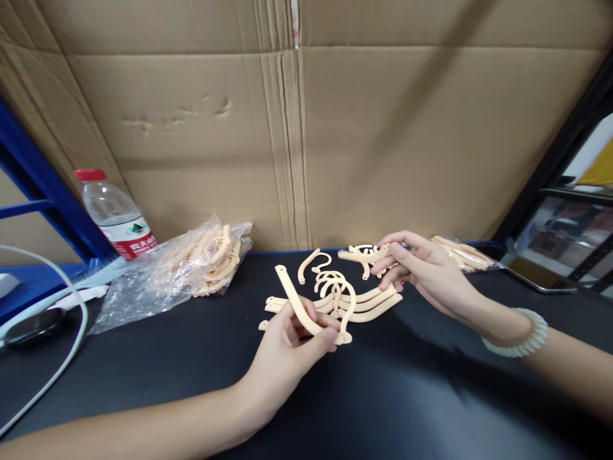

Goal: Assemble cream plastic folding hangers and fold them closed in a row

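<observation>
My left hand (287, 348) is closed around a partly assembled cream plastic hanger, a curved arm (297, 303) joined to a hook (353, 297). The arm slants up to the left, with a hole at its tip; the hook curves up on the right. To the right, my right hand (424, 271) pinches another cream hanger arm (359, 257) by its right end, above a small pile of loose parts. Between and behind the hands lie several hangers (376, 308) with hooks, side by side on the black table (383, 396). My left fingers hide part of them.
A clear bag of cream parts (215, 265) lies at the left, beside a red-capped water bottle (117, 220). A second bag (464, 255) and a phone (539, 276) are at the right. A white cable (82, 319) loops at far left; cardboard (431, 140) stands behind.
</observation>
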Demonstrator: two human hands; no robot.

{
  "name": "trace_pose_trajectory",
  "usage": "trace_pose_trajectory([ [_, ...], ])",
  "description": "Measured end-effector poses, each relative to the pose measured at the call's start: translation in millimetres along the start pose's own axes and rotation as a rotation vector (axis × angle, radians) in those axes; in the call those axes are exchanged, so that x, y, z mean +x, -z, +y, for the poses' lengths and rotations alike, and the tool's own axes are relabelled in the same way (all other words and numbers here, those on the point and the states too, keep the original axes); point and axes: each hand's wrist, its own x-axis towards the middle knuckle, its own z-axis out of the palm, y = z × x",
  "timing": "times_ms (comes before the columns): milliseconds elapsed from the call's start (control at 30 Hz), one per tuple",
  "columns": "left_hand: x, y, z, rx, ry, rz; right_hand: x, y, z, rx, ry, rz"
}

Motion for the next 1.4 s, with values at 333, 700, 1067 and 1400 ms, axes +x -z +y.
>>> trace_pose_trajectory([
  [333,2.7,3.9,-0.7,-0.011,-0.031,0.043,-20.9,-25.5,21.1,0.428,-0.212,-0.022],
  [700,2.0,2.5,-4.8,0.019,-0.027,-0.066,-41.7,-46.9,18.6,0.507,-0.275,-0.219],
  [1067,2.0,2.3,-5.9,-0.025,-0.033,-0.127,-45.4,-51.8,29.4,0.346,-0.292,-0.204],
  [1400,-0.6,1.9,-3.2,0.042,-0.032,-0.156,-48.0,-52.6,31.1,0.271,-0.288,-0.234],
])
